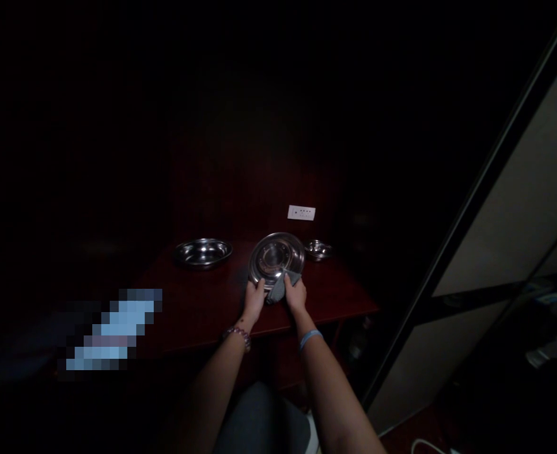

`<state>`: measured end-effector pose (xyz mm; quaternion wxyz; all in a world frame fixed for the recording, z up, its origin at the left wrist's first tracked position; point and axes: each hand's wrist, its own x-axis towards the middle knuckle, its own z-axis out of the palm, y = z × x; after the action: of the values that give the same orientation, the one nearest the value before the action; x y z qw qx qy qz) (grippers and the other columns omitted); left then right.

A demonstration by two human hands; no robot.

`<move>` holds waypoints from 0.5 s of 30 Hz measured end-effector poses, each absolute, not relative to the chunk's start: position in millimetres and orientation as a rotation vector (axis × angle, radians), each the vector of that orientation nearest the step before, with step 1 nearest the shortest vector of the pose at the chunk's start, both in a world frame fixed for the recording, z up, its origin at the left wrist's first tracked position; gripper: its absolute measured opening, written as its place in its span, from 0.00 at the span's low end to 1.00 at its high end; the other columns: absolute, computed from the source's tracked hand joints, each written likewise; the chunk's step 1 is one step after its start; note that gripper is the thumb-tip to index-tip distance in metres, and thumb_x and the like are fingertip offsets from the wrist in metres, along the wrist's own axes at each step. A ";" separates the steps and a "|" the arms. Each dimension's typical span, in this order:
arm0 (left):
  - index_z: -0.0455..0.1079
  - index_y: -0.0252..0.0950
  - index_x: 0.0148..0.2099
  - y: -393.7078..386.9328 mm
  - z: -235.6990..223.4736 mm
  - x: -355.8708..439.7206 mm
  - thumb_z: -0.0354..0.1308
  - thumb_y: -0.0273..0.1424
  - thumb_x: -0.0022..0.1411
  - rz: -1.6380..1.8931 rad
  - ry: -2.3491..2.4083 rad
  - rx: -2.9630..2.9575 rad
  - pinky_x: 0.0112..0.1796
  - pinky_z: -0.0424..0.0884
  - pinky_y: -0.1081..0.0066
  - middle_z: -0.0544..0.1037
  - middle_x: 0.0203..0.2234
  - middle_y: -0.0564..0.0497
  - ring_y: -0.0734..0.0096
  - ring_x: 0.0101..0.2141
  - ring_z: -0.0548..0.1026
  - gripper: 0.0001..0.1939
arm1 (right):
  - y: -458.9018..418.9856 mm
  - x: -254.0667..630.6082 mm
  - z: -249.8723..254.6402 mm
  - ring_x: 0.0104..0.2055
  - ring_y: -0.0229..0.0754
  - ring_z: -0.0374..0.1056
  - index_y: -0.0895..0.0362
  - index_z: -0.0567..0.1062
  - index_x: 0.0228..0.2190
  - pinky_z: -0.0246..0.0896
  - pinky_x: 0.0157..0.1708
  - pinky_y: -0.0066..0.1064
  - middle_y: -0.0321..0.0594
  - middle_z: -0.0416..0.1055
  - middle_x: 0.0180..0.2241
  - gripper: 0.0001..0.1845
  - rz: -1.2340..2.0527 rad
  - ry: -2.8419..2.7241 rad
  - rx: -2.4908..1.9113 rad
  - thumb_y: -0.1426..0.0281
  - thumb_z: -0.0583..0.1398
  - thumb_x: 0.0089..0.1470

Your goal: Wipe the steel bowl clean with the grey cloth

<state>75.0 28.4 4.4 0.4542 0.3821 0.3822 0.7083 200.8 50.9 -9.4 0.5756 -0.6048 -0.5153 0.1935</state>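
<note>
A round, shiny steel plate (275, 255) is held tilted up over the dark red table (202, 315). My left hand (253, 301) grips its lower left rim, thumb on the face turned to me. At the lower right rim, my right hand (296, 295) is closed on a grey cloth (277, 291) pressed against the plate. Left of the plate, a wide steel basin (204, 253) rests on the table. Behind to the right sits a smaller steel dish (318, 250), partly hidden by the plate; what it holds, if anything, is unclear.
A white socket panel (301, 213) is on the dark wall behind the table. To the left glows a pixelated bright patch (117, 328). Framed pale panels (491, 221) slope along the right side. A white cable (427, 443) lies on the floor.
</note>
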 end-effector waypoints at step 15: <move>0.68 0.37 0.56 13.3 17.6 76.9 0.64 0.34 0.59 1.849 0.934 1.152 0.62 0.62 0.59 0.75 0.57 0.43 0.60 0.58 0.72 0.23 | 47.6 201.8 -3.8 0.47 0.48 0.75 0.60 0.78 0.44 0.68 0.49 0.35 0.50 0.80 0.46 0.24 0.608 -1.006 -1.029 0.56 0.63 0.52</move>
<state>76.9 13.3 17.6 0.3761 0.4503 0.3650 0.7229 201.8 47.6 -3.8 0.7102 -0.4639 -0.4533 0.2739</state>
